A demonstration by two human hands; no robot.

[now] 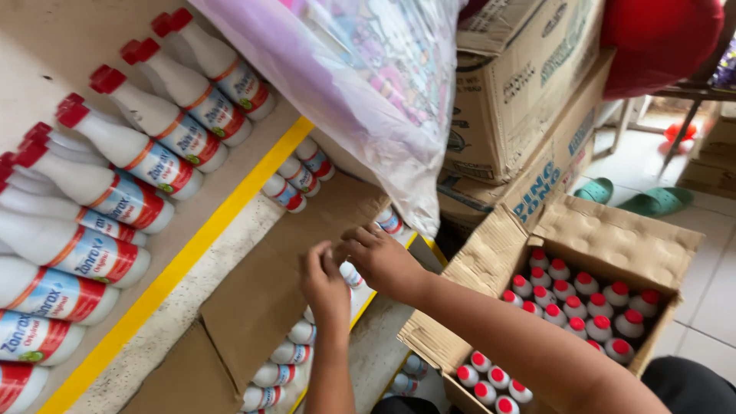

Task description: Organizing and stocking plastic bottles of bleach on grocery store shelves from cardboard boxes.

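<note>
Both bare hands meet at the front edge of a lower shelf: left hand (326, 285) and right hand (379, 259), fingers curled narrowly on a flat brown cardboard sheet (261, 295) covering small white red-capped bottles (287, 353). Just right, an open brown cardboard carton (613, 238) holds more such bottles. Larger white red-capped bottles (115, 192) fill the yellow-edged concrete shelf (184, 261) above; little open room remains.
</note>
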